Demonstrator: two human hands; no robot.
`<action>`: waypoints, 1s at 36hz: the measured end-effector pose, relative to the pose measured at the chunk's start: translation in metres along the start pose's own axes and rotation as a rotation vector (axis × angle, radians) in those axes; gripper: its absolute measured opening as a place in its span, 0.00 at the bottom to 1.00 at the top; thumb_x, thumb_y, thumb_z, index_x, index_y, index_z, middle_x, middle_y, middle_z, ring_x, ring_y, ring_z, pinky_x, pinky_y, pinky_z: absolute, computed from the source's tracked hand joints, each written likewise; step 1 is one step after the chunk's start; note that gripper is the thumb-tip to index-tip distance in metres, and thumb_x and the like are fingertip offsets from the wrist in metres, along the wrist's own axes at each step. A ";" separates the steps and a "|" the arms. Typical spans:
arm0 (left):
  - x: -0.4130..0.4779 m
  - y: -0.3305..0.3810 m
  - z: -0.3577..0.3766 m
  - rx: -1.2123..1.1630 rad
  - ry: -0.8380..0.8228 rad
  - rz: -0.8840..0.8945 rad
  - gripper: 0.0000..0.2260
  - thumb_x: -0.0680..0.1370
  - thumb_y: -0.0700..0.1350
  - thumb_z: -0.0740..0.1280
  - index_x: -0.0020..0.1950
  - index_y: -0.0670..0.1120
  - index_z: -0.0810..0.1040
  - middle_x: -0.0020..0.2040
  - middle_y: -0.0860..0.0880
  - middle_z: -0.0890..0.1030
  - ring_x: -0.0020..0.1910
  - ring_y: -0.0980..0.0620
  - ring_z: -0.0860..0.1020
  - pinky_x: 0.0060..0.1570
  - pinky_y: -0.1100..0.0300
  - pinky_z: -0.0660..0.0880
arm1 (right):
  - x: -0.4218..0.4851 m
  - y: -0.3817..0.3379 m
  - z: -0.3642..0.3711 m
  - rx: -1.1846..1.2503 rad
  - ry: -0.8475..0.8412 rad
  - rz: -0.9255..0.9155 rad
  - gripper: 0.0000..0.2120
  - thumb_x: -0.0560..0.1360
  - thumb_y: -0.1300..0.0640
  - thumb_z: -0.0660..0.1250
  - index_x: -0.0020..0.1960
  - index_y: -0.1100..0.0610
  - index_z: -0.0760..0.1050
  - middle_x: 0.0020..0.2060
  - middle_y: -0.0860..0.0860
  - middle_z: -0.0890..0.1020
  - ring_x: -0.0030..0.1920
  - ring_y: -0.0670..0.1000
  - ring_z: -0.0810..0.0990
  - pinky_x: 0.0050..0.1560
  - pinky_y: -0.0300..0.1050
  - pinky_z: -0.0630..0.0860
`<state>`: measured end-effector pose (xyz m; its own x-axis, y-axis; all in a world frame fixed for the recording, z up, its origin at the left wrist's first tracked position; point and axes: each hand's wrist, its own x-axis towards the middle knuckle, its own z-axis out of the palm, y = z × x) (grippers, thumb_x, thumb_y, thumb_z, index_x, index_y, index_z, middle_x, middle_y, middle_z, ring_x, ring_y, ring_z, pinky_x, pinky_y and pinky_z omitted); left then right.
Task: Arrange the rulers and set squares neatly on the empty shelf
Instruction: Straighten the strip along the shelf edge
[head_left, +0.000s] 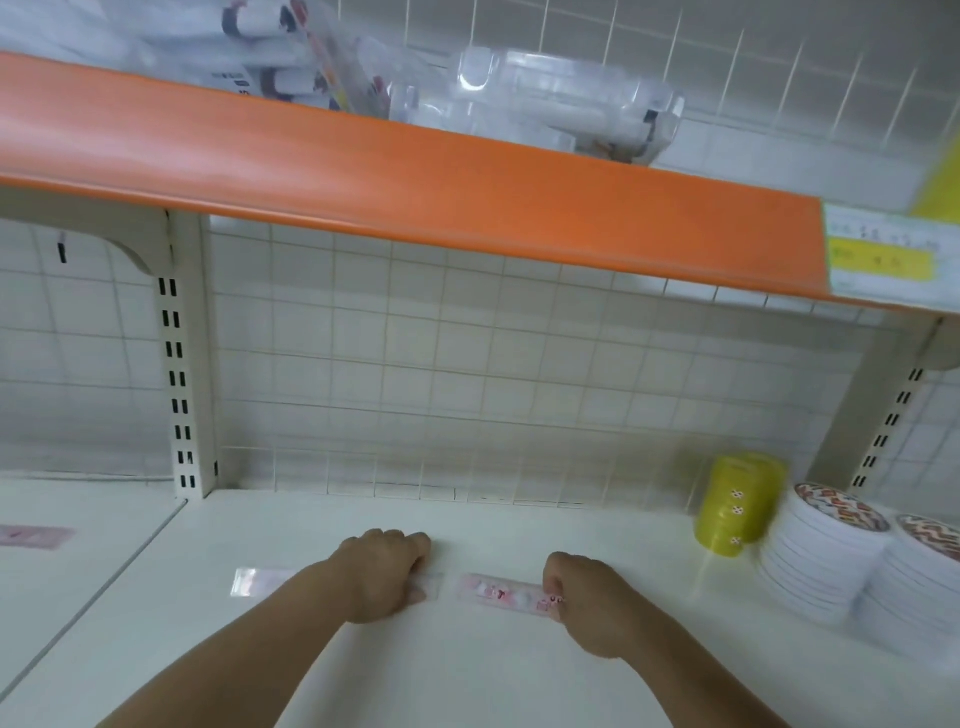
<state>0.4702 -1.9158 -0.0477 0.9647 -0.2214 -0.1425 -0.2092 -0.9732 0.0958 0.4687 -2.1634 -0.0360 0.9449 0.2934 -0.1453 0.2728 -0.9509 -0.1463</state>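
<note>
Head view: both hands are down on the lower shelf (467, 680), and two rulers lie flat on it, end to end in one line.

- The left hand (382, 574) lies over the right part of the left ruler (260, 581), fingers curled over its far edge. The rest sticks out to that hand's left.
- The right hand (587, 605) pinches the right end of the right ruler (498, 592). The rest of it runs into the space between the hands.
- The long axes run left-right, across the forearms and roughly parallel to the shelf front.
- There is a small gap between the inner ends, just right of the left hand's fingers.
- Each hand is already on its own ruler, so no reach is needed. The next move is probably squaring the line or closing the gap.
- A yellow tub (737, 506) and stacked round lids (826, 561) sit well right of the right hand.
</note>
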 end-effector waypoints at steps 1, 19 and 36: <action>0.000 0.000 0.000 -0.020 0.020 0.019 0.09 0.80 0.52 0.60 0.53 0.48 0.65 0.46 0.52 0.72 0.52 0.47 0.72 0.48 0.58 0.67 | -0.001 -0.001 0.000 0.002 -0.009 0.005 0.14 0.78 0.63 0.56 0.62 0.53 0.68 0.50 0.49 0.70 0.49 0.50 0.67 0.47 0.41 0.65; -0.022 0.017 -0.014 0.047 0.162 0.100 0.14 0.82 0.54 0.54 0.62 0.49 0.72 0.47 0.49 0.65 0.43 0.48 0.69 0.44 0.58 0.66 | 0.000 -0.018 -0.006 0.072 0.063 -0.112 0.12 0.80 0.46 0.55 0.42 0.51 0.64 0.47 0.50 0.65 0.41 0.50 0.70 0.46 0.44 0.68; -0.101 0.000 -0.015 0.213 0.240 -0.141 0.22 0.82 0.53 0.57 0.74 0.48 0.63 0.61 0.43 0.71 0.59 0.43 0.71 0.57 0.52 0.68 | 0.000 -0.077 -0.004 0.046 0.169 -0.378 0.15 0.80 0.51 0.56 0.66 0.49 0.67 0.61 0.47 0.73 0.60 0.50 0.72 0.58 0.43 0.69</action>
<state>0.3750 -1.8928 -0.0190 0.9913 -0.0876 0.0980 -0.0756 -0.9899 -0.1196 0.4488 -2.0908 -0.0208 0.7971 0.5972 0.0895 0.6017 -0.7726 -0.2026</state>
